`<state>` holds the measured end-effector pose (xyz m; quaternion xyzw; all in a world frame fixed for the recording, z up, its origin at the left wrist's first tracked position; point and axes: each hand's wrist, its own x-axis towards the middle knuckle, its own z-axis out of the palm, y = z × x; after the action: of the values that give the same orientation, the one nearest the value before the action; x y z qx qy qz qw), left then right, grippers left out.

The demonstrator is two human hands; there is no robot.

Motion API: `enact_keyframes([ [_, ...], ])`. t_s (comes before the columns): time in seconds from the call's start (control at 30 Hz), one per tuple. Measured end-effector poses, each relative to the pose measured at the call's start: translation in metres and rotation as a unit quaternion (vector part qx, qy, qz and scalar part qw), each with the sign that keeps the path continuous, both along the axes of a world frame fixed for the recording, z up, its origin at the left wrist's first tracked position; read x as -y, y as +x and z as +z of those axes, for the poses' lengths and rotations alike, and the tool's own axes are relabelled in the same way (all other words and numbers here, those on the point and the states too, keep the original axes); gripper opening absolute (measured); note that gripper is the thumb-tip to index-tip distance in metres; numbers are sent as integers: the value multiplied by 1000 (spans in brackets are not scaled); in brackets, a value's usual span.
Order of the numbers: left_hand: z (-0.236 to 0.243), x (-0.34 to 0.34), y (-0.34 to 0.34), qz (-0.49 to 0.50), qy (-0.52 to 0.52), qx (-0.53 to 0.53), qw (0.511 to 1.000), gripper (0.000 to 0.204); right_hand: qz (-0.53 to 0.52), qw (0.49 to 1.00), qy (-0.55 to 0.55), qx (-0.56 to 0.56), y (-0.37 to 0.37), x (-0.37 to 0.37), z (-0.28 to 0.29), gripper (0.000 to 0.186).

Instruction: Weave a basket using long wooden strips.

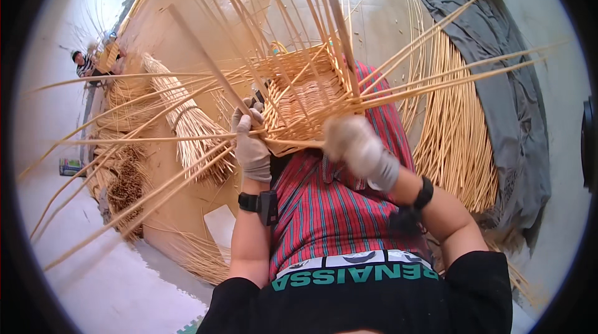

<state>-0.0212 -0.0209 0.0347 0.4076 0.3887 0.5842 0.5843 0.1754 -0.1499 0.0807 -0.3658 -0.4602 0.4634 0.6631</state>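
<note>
A partly woven rectangular wicker basket (306, 102) rests over my lap, with long pale rods fanning out from its corners and thicker stakes standing up from it. My left hand (252, 147), in a pale glove, is closed on the basket's near left corner, at the foot of a thick stake (202, 54). Close to the near right corner is my gloved right hand (355, 144), smeared by motion. A rod runs along the near rim toward it, but whether the fingers grip that rod is unclear.
A bound bundle of rods (187, 122) lies on the floor to the left. Many loose rods (458, 135) lie to the right on a grey cloth (517, 116). Another person (84, 63) sits far left. Red striped cloth (336, 209) covers my lap.
</note>
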Motion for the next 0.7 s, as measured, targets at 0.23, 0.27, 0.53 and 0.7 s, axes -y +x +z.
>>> enact_keyframes([
  [0.23, -16, -4, -20, -110, 53, -28, 992, 37, 5, 985, -41, -166, 46, -44, -59, 36],
  [0.27, -21, -2, -22, -111, 44, -22, 993, 37, -16, 986, -80, -148, 45, -39, -57, 36],
  [0.53, -58, -3, -25, -139, 67, -190, 970, 71, -254, 904, -121, 323, 32, -38, -52, 11],
  [0.7, -60, -4, -20, -105, 91, -191, 972, 71, -265, 916, -120, 275, 13, -32, -50, 13],
])
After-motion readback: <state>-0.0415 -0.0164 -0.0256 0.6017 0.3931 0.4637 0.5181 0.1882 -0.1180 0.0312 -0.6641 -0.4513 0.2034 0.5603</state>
